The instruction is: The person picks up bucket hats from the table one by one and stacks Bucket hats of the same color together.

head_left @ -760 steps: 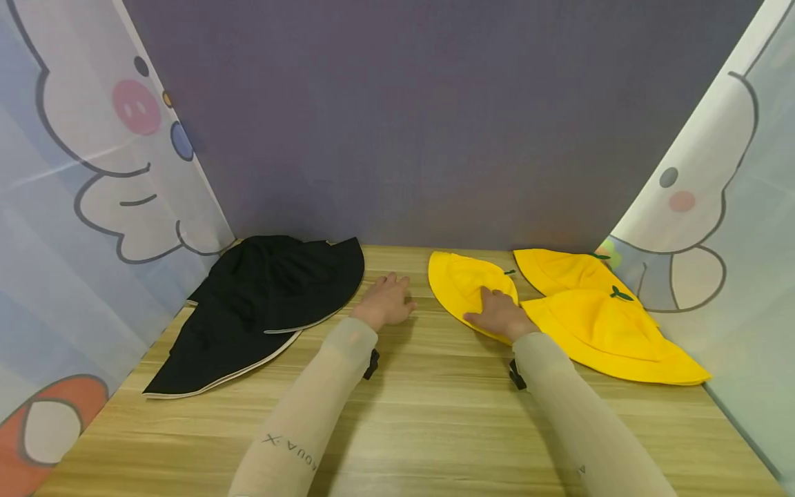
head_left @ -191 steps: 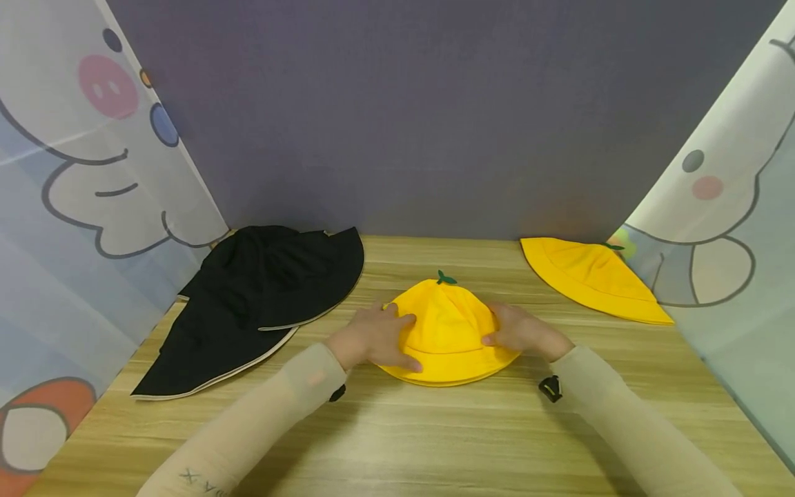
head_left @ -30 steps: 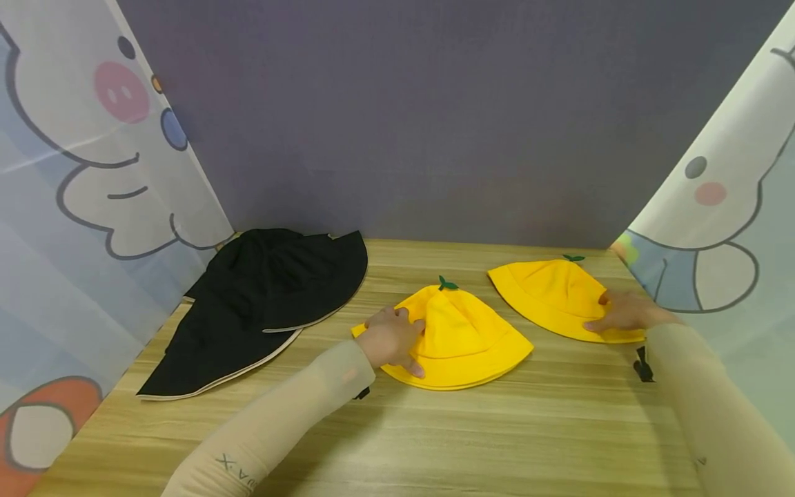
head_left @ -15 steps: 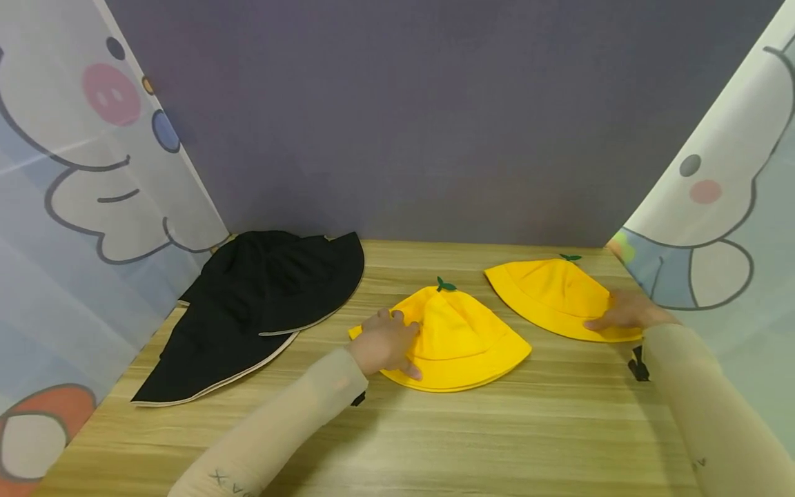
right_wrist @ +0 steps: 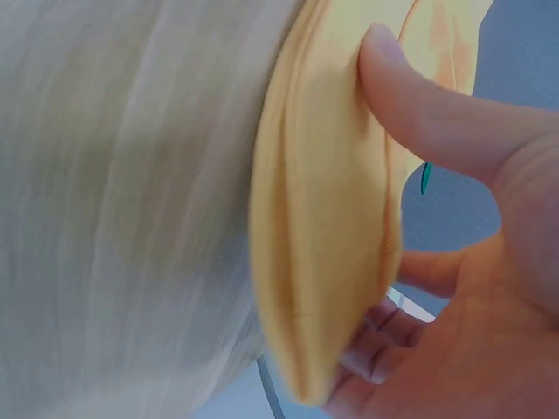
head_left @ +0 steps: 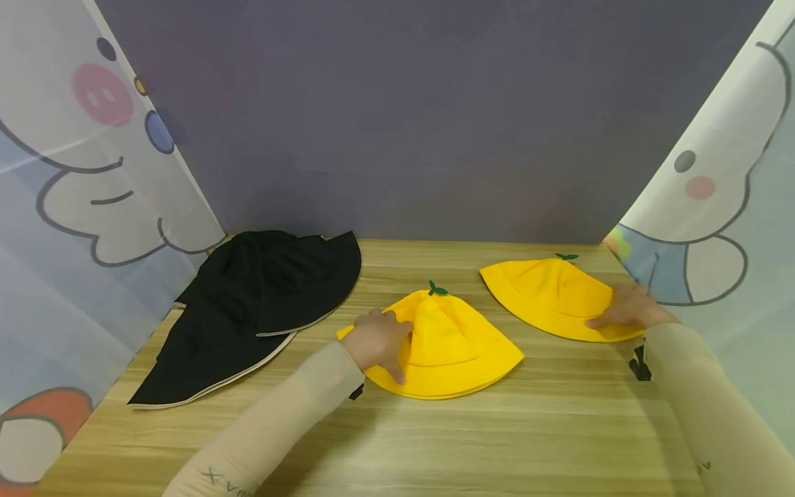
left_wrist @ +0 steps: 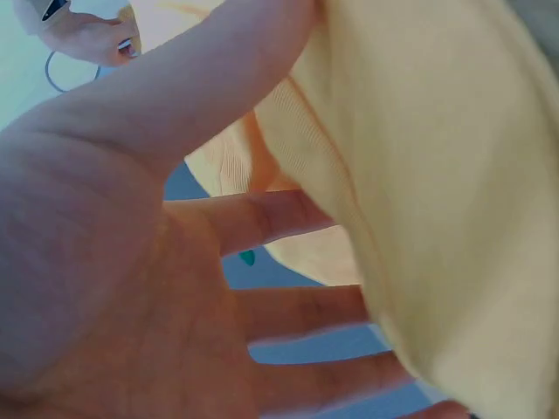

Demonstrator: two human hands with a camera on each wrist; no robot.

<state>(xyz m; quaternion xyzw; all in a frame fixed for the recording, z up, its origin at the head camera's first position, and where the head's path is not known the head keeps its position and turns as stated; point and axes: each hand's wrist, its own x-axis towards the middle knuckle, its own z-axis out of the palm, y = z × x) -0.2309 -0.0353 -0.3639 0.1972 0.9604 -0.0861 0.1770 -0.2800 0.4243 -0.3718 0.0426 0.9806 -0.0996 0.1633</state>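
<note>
A yellow bucket hat [head_left: 456,342] with a green sprout on its crown lies mid-table; a doubled brim edge shows along its front. My left hand [head_left: 375,339] grips its left side, thumb on the near brim, and in the left wrist view the fingers reach behind the yellow cloth [left_wrist: 445,175]. Farther back on the right lies another yellow sprout hat [head_left: 553,293]. My right hand [head_left: 629,307] holds that one at its right end; in the right wrist view the thumb presses the brim [right_wrist: 332,183] while the fingertips are partly hidden behind it.
Two overlapping black hats [head_left: 248,310] with pale edging lie at the back left. A grey panel [head_left: 422,124] stands behind the wooden table [head_left: 466,442], and cartoon-printed curtains [head_left: 68,228] hang at both sides.
Three separate yellow hats once lay on the right; two of them came to the middle as one stack. My right hand moved from there to the last hat. Lately the middle hat shifts slightly nearer.
</note>
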